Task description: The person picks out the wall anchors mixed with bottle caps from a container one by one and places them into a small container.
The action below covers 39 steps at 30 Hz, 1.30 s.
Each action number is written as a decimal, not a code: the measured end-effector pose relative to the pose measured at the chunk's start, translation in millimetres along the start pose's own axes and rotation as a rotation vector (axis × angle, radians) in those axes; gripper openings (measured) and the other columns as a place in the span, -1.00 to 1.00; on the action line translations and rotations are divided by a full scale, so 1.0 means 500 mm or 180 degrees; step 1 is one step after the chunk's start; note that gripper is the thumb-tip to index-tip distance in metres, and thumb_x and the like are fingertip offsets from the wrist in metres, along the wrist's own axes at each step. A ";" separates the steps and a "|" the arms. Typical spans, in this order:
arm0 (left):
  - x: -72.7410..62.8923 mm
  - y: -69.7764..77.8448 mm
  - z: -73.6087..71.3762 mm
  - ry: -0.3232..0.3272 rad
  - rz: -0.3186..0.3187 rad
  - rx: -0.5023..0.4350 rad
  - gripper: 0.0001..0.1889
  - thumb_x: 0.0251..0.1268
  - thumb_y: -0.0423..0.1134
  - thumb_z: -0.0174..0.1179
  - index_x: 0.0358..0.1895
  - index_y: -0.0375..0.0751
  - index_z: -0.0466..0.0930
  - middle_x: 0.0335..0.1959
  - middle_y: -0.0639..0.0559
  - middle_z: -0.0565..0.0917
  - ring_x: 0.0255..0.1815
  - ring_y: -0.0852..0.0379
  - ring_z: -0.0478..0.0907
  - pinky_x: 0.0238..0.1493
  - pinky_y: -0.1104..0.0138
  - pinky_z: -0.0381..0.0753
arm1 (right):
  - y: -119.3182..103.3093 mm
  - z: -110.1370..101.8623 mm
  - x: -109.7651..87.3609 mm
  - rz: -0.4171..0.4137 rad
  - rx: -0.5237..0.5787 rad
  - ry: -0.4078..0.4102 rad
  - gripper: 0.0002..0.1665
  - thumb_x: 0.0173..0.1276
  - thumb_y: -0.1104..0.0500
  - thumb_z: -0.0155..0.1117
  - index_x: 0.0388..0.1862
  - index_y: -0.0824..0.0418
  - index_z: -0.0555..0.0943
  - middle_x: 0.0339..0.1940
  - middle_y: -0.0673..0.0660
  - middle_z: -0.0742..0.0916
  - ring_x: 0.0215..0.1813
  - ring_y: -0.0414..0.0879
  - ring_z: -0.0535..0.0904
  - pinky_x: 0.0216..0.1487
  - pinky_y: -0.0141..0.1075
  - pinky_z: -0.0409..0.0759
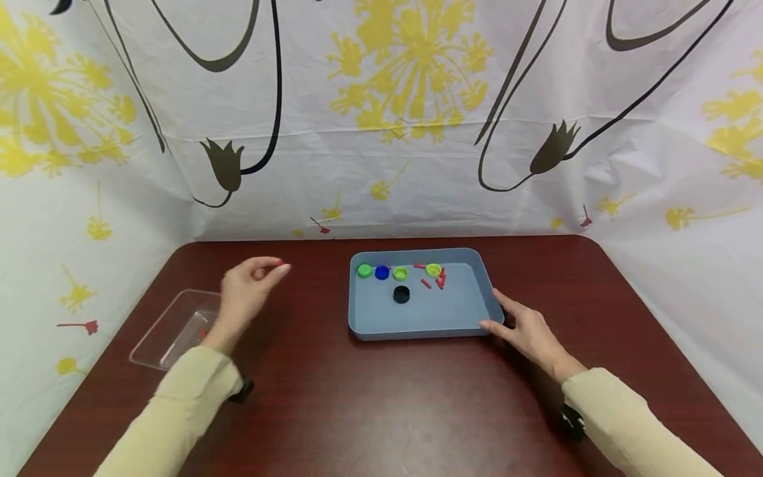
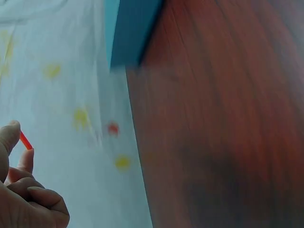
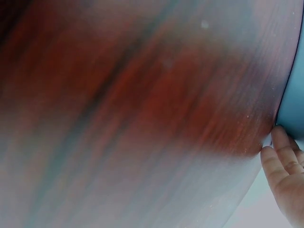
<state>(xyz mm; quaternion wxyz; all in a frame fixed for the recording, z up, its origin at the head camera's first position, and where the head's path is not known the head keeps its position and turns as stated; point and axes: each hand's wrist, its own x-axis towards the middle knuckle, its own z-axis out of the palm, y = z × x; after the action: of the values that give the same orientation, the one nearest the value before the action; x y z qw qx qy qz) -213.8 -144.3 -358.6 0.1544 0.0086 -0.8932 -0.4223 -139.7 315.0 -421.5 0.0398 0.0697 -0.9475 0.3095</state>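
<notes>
My left hand (image 1: 244, 291) is raised over the left of the table, pinching a small red stick (image 2: 25, 140) between thumb and fingertip. Only a bit of that stick shows in the head view. My right hand (image 1: 530, 334) holds the front right corner of a grey-blue tray (image 1: 441, 324), the thumb over the rim and fingers along the outer side. Inside the tray are a green cap (image 1: 364, 271), a blue cap (image 1: 382, 273), two yellow-green caps (image 1: 401, 273), a black cap (image 1: 402, 294) and several red sticks (image 1: 426, 283) on the right.
A clear plastic container (image 1: 173, 331) stands at the left of the dark red-brown table (image 1: 381, 404), partly behind my left forearm, with something small and red in it. Patterned cloth (image 1: 381, 179) hangs behind and at both sides.
</notes>
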 end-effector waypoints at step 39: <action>-0.069 -0.171 -0.161 0.0122 -0.0186 0.1249 -0.60 0.17 -0.04 0.27 -0.07 -0.31 0.63 -0.60 0.00 0.48 -0.63 0.11 0.33 -0.65 0.29 0.21 | 0.001 0.000 0.003 -0.0022 -0.0034 0.0012 -0.05 0.23 -0.11 0.30 0.42 0.35 0.18 0.33 0.43 0.39 0.24 0.28 0.41 0.10 0.12 0.44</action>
<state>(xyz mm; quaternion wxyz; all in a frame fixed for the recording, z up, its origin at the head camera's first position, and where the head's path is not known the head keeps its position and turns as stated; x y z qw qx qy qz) -167.8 -254.9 -384.8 0.1543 0.0726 -0.9546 -0.2442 -141.3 315.0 -421.5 0.0431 0.0721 -0.9488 0.3045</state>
